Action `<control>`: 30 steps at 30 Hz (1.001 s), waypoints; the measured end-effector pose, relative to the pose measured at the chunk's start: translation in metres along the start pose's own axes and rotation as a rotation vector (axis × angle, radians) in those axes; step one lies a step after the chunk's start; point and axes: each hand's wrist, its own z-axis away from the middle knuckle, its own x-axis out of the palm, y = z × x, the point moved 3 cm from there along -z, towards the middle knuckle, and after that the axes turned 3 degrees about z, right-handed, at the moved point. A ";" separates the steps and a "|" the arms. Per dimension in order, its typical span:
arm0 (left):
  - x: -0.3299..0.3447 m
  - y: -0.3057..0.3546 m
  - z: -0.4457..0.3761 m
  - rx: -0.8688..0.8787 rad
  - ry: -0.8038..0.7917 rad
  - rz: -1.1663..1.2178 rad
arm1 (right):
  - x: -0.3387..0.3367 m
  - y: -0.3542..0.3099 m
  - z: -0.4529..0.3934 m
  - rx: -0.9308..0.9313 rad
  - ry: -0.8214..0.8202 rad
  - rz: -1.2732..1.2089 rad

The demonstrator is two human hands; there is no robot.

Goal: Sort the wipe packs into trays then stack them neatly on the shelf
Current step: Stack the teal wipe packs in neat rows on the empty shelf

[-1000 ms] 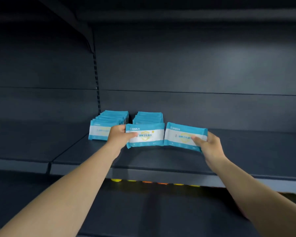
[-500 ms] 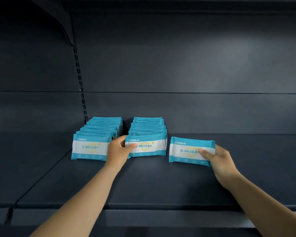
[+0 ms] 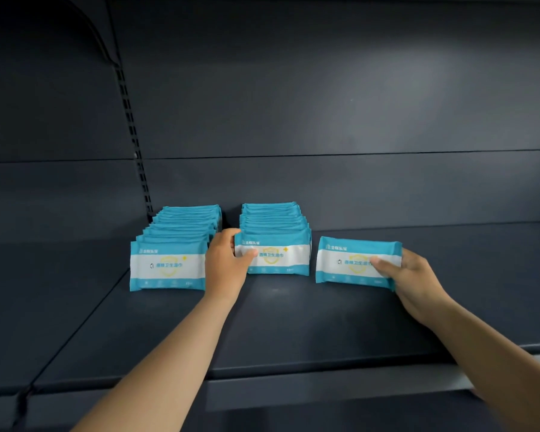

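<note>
Two rows of teal-and-white wipe packs stand upright on the dark shelf [image 3: 293,322]. The left row [image 3: 169,266] sits near the slotted upright, the middle row [image 3: 278,254] beside it. My left hand [image 3: 226,266] grips the left end of the middle row's front pack, thumb across its face. A single pack [image 3: 353,263] stands alone to the right, and my right hand [image 3: 409,275] pinches its right end, thumb on the front.
The shelf's back panel [image 3: 325,188] rises just behind the rows. A slotted metal upright [image 3: 134,145] stands at the left rear. The shelf's front lip [image 3: 325,388] runs across below my forearms. Bare shelf stretches right of the single pack.
The view has come closer and risen. My right hand has set the single pack upright on the shelf, right of the middle row. My left hand stays on the middle row's front pack.
</note>
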 end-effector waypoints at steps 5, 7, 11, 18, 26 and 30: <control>-0.008 0.007 0.011 -0.005 -0.020 0.028 | 0.002 -0.003 0.015 0.002 -0.009 0.009; -0.011 0.010 0.017 -0.021 -0.063 0.056 | 0.005 -0.005 0.022 -0.005 -0.018 0.020; -0.016 0.012 0.027 -0.045 -0.170 0.095 | 0.021 -0.004 0.028 -0.021 -0.003 0.045; -0.016 0.008 0.030 -0.095 -0.266 0.078 | 0.087 0.001 0.026 -0.149 -0.026 0.124; -0.007 0.002 0.022 -0.140 -0.307 0.007 | 0.117 -0.003 0.009 -0.288 0.069 0.505; 0.002 0.001 0.020 -0.098 -0.333 -0.044 | 0.116 0.006 0.002 -0.196 0.007 0.512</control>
